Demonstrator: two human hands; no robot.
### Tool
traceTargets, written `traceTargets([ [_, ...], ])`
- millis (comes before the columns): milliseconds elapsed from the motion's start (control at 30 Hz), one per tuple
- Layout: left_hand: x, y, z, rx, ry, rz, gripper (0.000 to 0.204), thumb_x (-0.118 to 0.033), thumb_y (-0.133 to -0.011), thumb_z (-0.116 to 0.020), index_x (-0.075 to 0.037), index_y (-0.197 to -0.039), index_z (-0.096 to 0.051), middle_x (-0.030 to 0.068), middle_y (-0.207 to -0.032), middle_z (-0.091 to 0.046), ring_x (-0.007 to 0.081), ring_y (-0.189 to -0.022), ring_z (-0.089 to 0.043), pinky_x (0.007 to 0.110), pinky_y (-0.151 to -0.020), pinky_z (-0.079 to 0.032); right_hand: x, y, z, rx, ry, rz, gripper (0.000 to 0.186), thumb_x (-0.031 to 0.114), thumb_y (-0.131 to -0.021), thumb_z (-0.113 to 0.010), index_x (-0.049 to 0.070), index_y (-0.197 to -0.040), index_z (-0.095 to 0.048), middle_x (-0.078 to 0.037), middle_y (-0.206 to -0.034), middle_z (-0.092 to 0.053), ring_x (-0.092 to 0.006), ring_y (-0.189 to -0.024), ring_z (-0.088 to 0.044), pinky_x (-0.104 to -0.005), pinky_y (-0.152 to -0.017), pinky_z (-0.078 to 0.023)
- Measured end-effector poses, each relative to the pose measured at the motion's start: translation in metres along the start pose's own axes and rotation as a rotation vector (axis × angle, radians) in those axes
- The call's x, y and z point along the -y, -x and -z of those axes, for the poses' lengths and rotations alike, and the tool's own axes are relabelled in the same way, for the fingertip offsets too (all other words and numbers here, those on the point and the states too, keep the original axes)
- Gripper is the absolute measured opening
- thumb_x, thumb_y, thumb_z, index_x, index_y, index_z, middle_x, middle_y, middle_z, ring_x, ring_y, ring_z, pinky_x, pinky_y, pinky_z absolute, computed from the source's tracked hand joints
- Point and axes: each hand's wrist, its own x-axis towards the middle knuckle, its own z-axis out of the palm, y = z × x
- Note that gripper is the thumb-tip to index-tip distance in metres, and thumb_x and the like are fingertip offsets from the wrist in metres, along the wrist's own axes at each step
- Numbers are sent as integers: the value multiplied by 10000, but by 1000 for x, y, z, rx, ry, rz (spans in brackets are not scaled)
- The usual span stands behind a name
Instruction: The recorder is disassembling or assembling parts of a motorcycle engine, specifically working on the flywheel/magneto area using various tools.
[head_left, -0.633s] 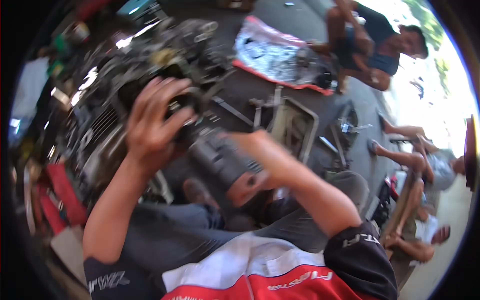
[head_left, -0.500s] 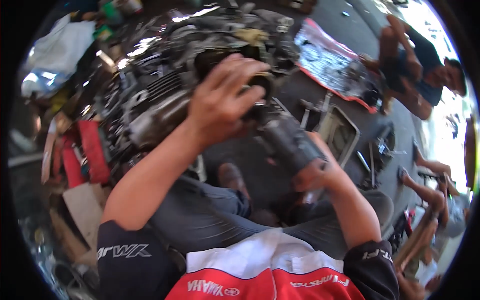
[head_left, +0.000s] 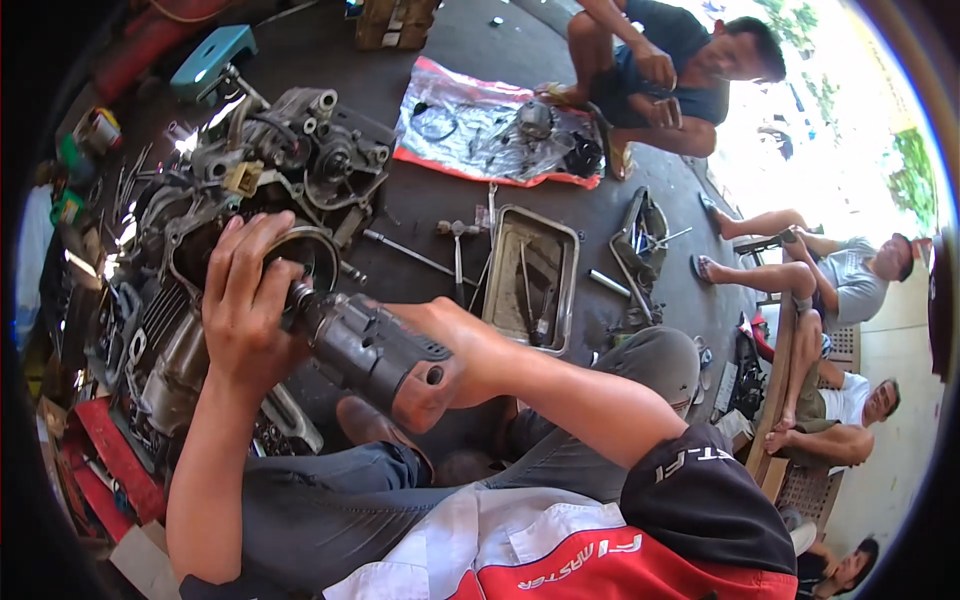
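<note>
My right hand (head_left: 455,345) grips a dark cordless impact wrench (head_left: 370,345), held level with its nose pointing left. The wrench's socket end (head_left: 300,295) reaches into a round metal drum (head_left: 318,245) with a bright rim. Around the drum's near side, the bent fingers of my left hand (head_left: 245,290) are closed, partly hiding it and the socket tip. Behind them lies a motorcycle engine (head_left: 335,165) on its side, its casing uncovered and its finned part (head_left: 160,310) toward me. Whether the drum sits fixed in the engine I cannot tell.
Beyond the engine, a plastic sheet (head_left: 440,110) bears loose parts beside a squatting person (head_left: 690,90). A metal tray (head_left: 575,270), a hammer (head_left: 458,230) and several tools lie on the floor to the right. A red toolbox (head_left: 110,460) stands at left; people sit on a bench (head_left: 785,400).
The view has swung right, so the engine and both hands appear further left. My left hand remains at the drum, and my right hand still holds the impact wrench, its nose now closer to the drum.
</note>
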Motion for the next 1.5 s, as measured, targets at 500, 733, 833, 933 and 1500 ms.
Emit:
traceTargets([
  [500, 7, 3, -4, -12, 26, -1, 127, -44, -788, -759, -24, -898, -700, 166, -1375, -694, 400, -1310, -647, 580, -1177, -484, 10, -5, 18, 41, 116, 16, 460, 219, -698, -860, 51, -1104, -722, -253, -970, -757, -490, -981, -705, -521, -824, -571],
  [733, 10, 6, -4, 29, -49, -53, 180, -171, -890, -773, -28, -961, -690, 190, -1403, -683, 415, -1319, -633, 588, -1167, -488, 14, -5, 27, 104, 418, -13, 469, 259, -662, -908, 97, -1073, -751, -191, -1009, -787, -417, -1024, -753, -507, -872, -606],
  [833, 10, 7, -5, 48, -77, -77, 191, -168, -915, -770, -11, -989, -688, 202, -1430, -675, 429, -1333, -623, 602, -1164, -483, 19, -4, 30, 74, 485, -29, 541, 327, -640, -938, 95, -1088, -742, -184, -991, -781, -433, -1019, -750, -512, -852, -605],
  [933, 9, 9, -8, 35, -96, -36, 169, -145, -929, -753, 5, -979, -694, 202, -1425, -684, 432, -1335, -620, 595, -1173, -475, 20, -4, 31, 78, 547, 10, 451, 342, -698, -896, 103, -1059, -770, -182, -1005, -787, -417, -1033, -759, -512, -873, -610],
  [1500, 10, 11, -6, 46, -151, -55, 211, -184, -965, -730, 25, -977, -706, 221, -1423, -677, 441, -1338, -615, 619, -1169, -480, 22, -4, 36, 95, 493, 30, 375, 321, -724, -853, 102, -1021, -785, -168, -943, -794, -395, -952, -781, -497, -827, -624],
])
